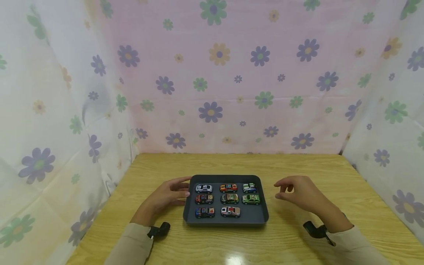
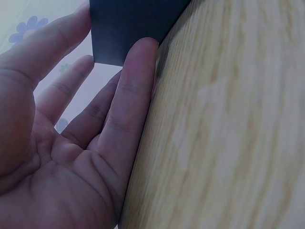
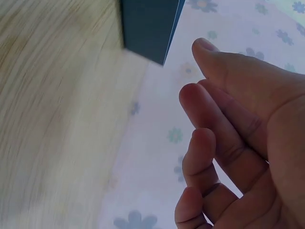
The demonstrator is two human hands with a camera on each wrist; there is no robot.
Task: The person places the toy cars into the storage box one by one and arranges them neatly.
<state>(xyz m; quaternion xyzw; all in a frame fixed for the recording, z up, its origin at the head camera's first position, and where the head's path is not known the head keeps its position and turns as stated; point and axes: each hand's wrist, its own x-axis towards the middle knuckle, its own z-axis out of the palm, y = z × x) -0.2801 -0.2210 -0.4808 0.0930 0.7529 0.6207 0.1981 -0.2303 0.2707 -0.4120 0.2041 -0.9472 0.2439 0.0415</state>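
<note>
A dark grey tray [image 1: 261,217] lies in the middle of the wooden table [image 1: 291,243]. Several toy cars stand in it in rows, among them a white car [image 1: 203,188], a green car [image 1: 251,199] and a blue car [image 1: 204,212]. The tray's near right corner is bare. My left hand [image 1: 179,190] rests on the table with straight fingers against the tray's left wall; the left wrist view shows the left hand [image 2: 90,129] beside the tray [image 2: 128,28]. My right hand [image 1: 287,191] hovers a little right of the tray, fingers loosely curled and holding nothing. The right wrist view shows the right hand [image 3: 224,143] apart from the tray [image 3: 147,26].
Flowered fabric [image 1: 218,73] closes off the table at the back and on both sides. A black wrist camera mount [image 1: 159,229] sits on the left sleeve, another mount [image 1: 315,230] on the right. Bare tabletop lies around the tray.
</note>
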